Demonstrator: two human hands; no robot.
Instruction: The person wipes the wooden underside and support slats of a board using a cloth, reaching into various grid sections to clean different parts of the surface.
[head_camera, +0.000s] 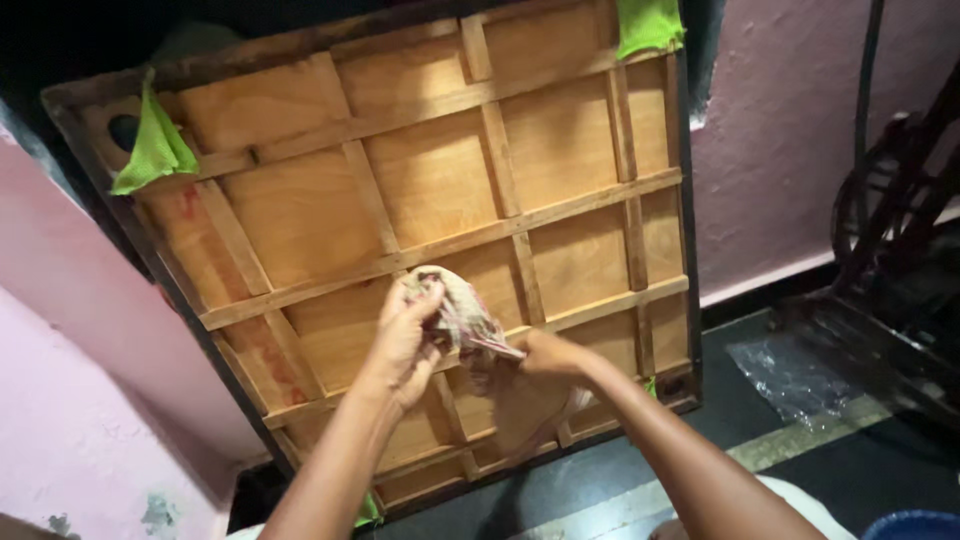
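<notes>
Gripping a cloth (462, 318), both hands (405, 340) work against a leaning wooden board (430, 180).

Pink walls (800, 130) stood both sides, a crumpled clear plastic sheet (790, 375) lay on the dark floor (880, 470), and a black metal stand (890, 240) sat at the right.

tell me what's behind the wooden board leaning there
Behind the wooden board a pink wall shows at right and left, with a dark gap above its top edge. The board hides everything directly behind it.
</notes>
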